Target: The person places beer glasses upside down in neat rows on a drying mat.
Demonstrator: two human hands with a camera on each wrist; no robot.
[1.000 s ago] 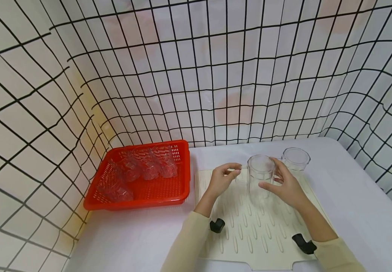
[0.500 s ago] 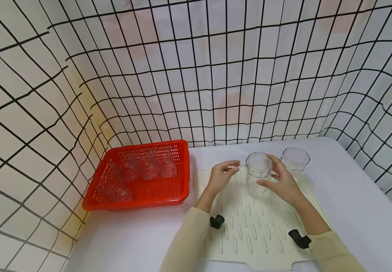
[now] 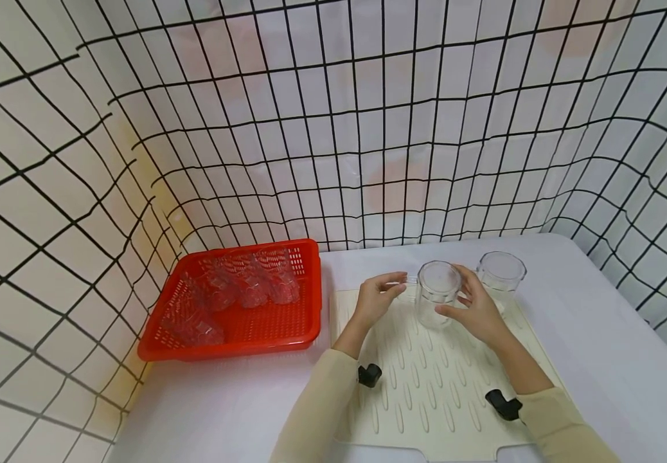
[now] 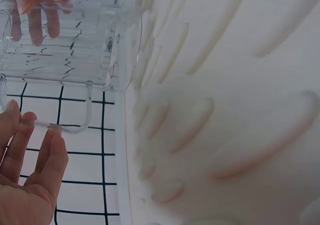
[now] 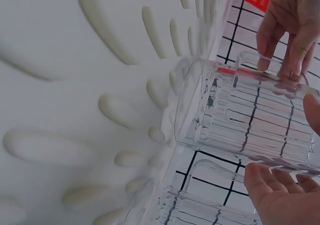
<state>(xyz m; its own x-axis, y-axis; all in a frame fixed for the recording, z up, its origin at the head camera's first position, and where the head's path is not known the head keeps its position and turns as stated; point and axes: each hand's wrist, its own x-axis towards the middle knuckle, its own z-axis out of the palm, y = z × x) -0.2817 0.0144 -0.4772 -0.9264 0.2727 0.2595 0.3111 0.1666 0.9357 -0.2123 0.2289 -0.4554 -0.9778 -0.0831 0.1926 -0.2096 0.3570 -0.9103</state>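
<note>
A clear glass mug [image 3: 433, 305] stands between my two hands over the cream ribbed mat [image 3: 426, 405]. My right hand [image 3: 478, 312] holds it round the body, fingers behind and thumb in front. On its other side my left hand [image 3: 374, 301] pinches the handle [image 4: 77, 129], thumb against fingertips. In the right wrist view the mug [image 5: 250, 120] has one end near the mat; whether it touches is unclear. A second clear glass mug [image 3: 501, 270] stands just beyond my right hand, at the mat's back right corner.
A red perforated basket [image 3: 316, 308] sits to the left, with several clear glass items [image 3: 252, 292] along its back and left sides. Black-lined white wall covering [image 3: 368, 128] rises behind and at both sides. The tabletop [image 3: 206, 405] is white.
Both hands and the mug have shifted slightly to the left in the head view. The mug's lower end appears higher in the picture than a second ago. The grip looks the same.
</note>
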